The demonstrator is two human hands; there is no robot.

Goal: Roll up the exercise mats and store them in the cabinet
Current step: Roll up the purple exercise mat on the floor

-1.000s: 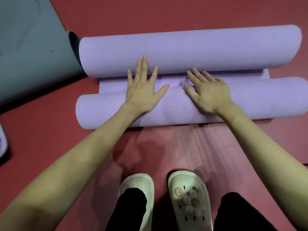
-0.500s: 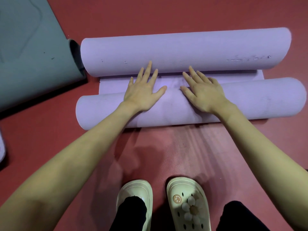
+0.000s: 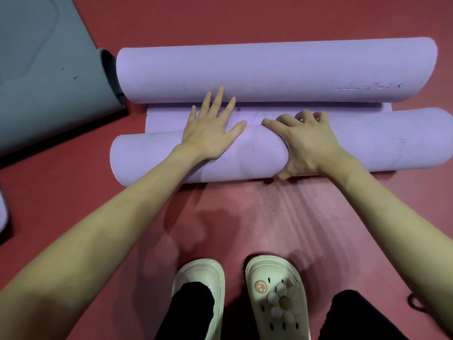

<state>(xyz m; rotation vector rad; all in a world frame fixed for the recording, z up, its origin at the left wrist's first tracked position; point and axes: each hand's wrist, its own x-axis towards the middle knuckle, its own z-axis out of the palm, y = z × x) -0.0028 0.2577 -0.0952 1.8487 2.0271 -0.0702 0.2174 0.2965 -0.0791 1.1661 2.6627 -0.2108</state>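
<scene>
Fingers (image 3: 215,101) of left hand (image 3: 210,133) straight and spread, palm flat on top of near roll (image 3: 245,155) of lilac mat (image 3: 169,119), fingertips reaching across flat strip toward far roll (image 3: 269,72). Fingers (image 3: 306,116) of right hand (image 3: 308,146) curled over far side of near roll, thumb tucked under near edge at floor level; grips roll around its girth. Hands just beside each other near middle of roll.

Lilac mat rolled from both ends: near roll and far roll parallel, lying crosswise, narrow flat strip visible between them. Faint scuff marks on far roll toward right end. Both rolls resting on red floor mat (image 3: 245,217).

Grey mat (image 3: 44,77) at upper left, flat, its curled end just beside left end of far roll. Pale lilac object (image 3: 3,212) at left edge, mostly cut off, cannot identify. Cream clogs (image 3: 277,298) at bottom centre, right one with flower charm; black trouser legs (image 3: 188,312) above them.
</scene>
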